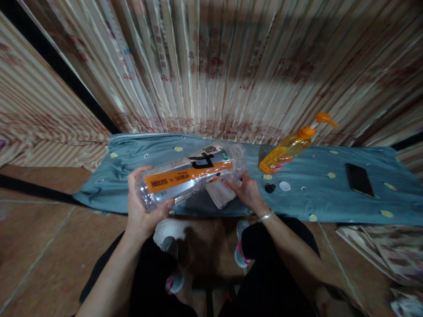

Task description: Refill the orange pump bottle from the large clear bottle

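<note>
My left hand [142, 207] is wrapped round the base end of a large clear plastic bottle [191, 176] with an orange, grey and black label, held on its side above a low surface. My right hand [246, 191] is at the bottle's neck end, fingers curled against it and close to a folded white cloth [220, 193] lying below. What the right fingers grip is partly hidden by the bottle.
A blue-grey patterned cloth [317, 198] covers the low surface. On it are an orange pump bottle [291, 147], a black cap [270, 188], a white cap [284, 186] and a black phone [359, 179]. Striped curtains hang behind. My knees and shoes are below.
</note>
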`<state>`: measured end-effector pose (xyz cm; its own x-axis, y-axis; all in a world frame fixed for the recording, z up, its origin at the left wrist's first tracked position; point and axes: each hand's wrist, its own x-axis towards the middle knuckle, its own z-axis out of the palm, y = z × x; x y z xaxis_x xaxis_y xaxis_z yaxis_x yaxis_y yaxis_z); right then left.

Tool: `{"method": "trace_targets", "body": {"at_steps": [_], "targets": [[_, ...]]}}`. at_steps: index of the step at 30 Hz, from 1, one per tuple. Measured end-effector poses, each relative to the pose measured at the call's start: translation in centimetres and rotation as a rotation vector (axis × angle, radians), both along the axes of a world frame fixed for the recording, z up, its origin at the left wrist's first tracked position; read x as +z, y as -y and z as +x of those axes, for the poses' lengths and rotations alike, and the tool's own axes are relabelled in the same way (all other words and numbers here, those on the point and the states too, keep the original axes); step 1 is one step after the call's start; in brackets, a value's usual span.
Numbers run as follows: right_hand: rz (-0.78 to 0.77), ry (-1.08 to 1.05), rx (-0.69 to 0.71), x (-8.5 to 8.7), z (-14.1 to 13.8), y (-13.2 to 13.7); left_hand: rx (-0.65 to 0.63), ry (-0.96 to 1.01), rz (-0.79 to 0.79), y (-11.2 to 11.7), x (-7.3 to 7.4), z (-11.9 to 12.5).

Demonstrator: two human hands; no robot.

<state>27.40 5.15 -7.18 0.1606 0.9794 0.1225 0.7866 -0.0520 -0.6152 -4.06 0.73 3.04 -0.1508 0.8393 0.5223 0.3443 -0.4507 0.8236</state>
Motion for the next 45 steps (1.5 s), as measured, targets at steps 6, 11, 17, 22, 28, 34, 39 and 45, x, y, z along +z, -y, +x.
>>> {"method": "trace_targets", "body": {"at_steps": [6, 11, 17, 22, 28, 34, 39, 45], "targets": [[0.015, 0.021, -0.017, -0.23, -0.07, 0.05, 0.002, -0.032, 0.006, 0.1, -0.12, -0.2], [0.021, 0.007, -0.007, 0.17, -0.23, 0.12, 0.002, -0.023, 0.042, -0.09, -0.34, -0.31], [-0.001, 0.002, 0.0, 0.52, -0.31, 0.14, 0.011, -0.042, 0.032, 0.0, -0.28, -0.35], [-0.008, 0.018, -0.007, 0.3, -0.22, 0.1, 0.006, -0.048, 0.029, -0.07, -0.37, -0.35], [0.013, 0.027, 0.006, 0.1, -0.21, 0.16, -0.002, -0.064, 0.063, -0.02, -0.51, -0.45], [-0.014, 0.089, 0.001, 0.19, -0.37, 0.17, 0.0, -0.055, 0.065, -0.09, -0.45, -0.35], [-0.006, 0.108, -0.004, -0.13, -0.26, 0.08, 0.014, -0.055, 0.071, -0.23, -0.46, -0.29], [-0.001, 0.059, -0.005, -0.06, -0.21, 0.12, 0.01, -0.024, 0.017, 0.04, -0.23, -0.18]]}}
